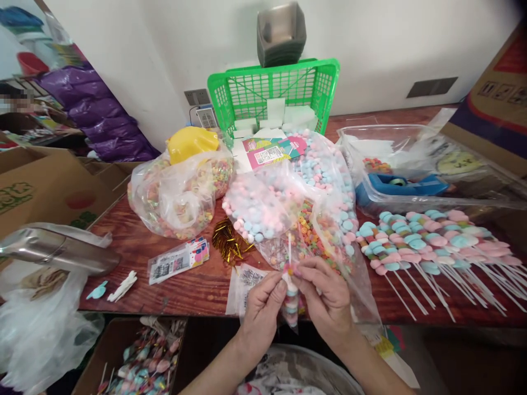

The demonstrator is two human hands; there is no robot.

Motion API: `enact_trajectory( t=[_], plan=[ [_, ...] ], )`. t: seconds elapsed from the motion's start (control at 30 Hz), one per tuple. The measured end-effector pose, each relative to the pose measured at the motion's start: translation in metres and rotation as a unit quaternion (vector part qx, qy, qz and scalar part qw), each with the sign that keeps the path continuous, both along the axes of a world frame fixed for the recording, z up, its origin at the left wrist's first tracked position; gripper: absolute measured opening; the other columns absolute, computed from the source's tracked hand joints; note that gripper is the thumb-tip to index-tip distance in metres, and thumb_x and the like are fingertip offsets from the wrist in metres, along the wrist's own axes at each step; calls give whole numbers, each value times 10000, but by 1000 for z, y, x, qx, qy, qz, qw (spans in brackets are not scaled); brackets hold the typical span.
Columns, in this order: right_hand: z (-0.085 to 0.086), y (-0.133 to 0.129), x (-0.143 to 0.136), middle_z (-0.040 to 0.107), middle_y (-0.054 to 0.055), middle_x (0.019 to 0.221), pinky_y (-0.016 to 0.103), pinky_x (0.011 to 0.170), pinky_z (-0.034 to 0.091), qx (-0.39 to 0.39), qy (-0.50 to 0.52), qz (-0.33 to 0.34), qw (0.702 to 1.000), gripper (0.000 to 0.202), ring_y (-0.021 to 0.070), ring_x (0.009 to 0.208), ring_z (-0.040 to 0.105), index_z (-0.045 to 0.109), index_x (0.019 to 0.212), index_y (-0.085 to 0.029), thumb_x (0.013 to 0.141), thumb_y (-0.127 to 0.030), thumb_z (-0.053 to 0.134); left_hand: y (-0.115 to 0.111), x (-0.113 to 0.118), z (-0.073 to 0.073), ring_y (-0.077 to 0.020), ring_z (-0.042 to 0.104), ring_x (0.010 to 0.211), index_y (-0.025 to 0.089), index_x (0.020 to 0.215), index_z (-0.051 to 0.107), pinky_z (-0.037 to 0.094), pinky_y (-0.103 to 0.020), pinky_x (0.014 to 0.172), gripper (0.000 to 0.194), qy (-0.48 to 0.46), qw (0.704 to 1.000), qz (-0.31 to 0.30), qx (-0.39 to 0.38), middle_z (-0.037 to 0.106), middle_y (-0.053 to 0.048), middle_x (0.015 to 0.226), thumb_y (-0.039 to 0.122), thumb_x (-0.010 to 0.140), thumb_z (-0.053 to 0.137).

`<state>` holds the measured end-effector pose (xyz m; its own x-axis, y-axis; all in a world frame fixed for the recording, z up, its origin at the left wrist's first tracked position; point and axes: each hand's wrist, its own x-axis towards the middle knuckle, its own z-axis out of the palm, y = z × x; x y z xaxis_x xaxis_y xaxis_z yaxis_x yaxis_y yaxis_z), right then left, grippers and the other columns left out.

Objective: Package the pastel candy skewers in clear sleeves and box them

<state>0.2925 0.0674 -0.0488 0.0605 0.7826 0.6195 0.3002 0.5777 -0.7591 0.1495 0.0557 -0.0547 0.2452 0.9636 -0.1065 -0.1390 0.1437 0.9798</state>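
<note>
Left hand and right hand meet at the table's front edge, thumbs and fingertips of both closed in a pinch at the neck of a wrapped candy stick, upright between them, white stick end up. Sleeves lie just beside the left hand, gold ties beyond; marshmallow bag behind; unwrapped skewers side by side, right.
</note>
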Motion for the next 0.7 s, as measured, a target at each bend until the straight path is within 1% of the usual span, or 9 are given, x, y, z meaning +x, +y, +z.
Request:
enact_trajectory(
  t=[0.07, 0.13, 0.17, 0.23, 0.37, 0.43, 0.5, 0.6, 0.7],
  plan=[
    [0, 1, -4, 636, 50, 877, 311, 681, 516, 15, 12, 11, 1000, 222, 169, 795, 614, 688, 960, -236, 850, -82, 573, 1, -5, -3, -131, 571, 702, 181, 1079, 695, 514, -270, 682, 370, 6, 1000, 24, 17, 641, -55, 889, 466, 892, 552],
    [-2, 0, -9, 623, 44, 854, 308, 665, 508, 17, 26, 13, 999, 225, 165, 785, 602, 688, 951, -238, 841, -74, 581, 3, -8, -4, -171, 591, 902, 196, 1030, 713, 491, -310, 865, 326, 12, 998, 51, 36, 651, -57, 973, 453, 875, 587],
    [-3, -1, -11, 618, 41, 845, 309, 662, 505, 14, 27, 13, 999, 222, 163, 778, 596, 689, 940, -241, 840, -74, 582, 5, -10, -4, -181, 587, 945, 201, 1012, 717, 472, -322, 907, 309, 9, 998, 53, 37, 653, -53, 974, 447, 873, 592],
    [-4, -2, -12, 608, 34, 835, 317, 667, 501, 13, 31, 13, 999, 222, 162, 769, 589, 687, 926, -248, 839, -72, 583, 7, -11, -1, -177, 597, 898, 193, 942, 726, 476, -324, 883, 284, -4, 999, 34, 30, 649, -43, 900, 436, 873, 596],
    [1, -6, -11, 591, 28, 846, 346, 701, 492, 33, 56, -3, 998, 236, 170, 782, 578, 672, 932, -256, 839, -63, 574, 8, -7, 6, -138, 571, 677, 157, 789, 707, 491, -293, 728, 305, -17, 999, -33, 28, 604, -28, 741, 416, 886, 577],
    [6, -9, -11, 587, 23, 831, 360, 717, 491, 44, 52, -19, 997, 234, 169, 762, 573, 666, 923, -255, 845, -65, 553, 6, -5, 9, -133, 559, 673, 152, 760, 695, 481, -283, 720, 321, -12, 998, -49, 34, 604, -30, 744, 414, 892, 565],
    [11, -11, -12, 590, 18, 809, 371, 726, 499, 57, 48, -36, 997, 231, 169, 744, 579, 661, 911, -256, 846, -71, 539, 4, -3, 11, -141, 560, 738, 153, 746, 692, 473, -279, 762, 325, 0, 998, -50, 43, 617, -39, 794, 414, 893, 564],
    [14, -12, -14, 645, 49, 932, 421, 778, 512, 53, 52, -29, 997, 210, 207, 862, 622, 648, 903, -253, 862, -95, 515, -1, -3, 11, -144, 561, 800, 170, 887, 707, 467, -278, 802, 287, -12, 998, -62, 29, 635, -48, 882, 408, 907, 548],
    [11, -9, -15, 667, 79, 1116, 466, 868, 499, -1, 78, 15, 997, 151, 241, 1026, 625, 621, 882, -240, 870, -116, 536, -5, -1, 9, -141, 582, 816, 187, 1047, 671, 471, -288, 831, 289, -60, 996, -72, 0, 647, -45, 907, 409, 910, 548]
  ],
)
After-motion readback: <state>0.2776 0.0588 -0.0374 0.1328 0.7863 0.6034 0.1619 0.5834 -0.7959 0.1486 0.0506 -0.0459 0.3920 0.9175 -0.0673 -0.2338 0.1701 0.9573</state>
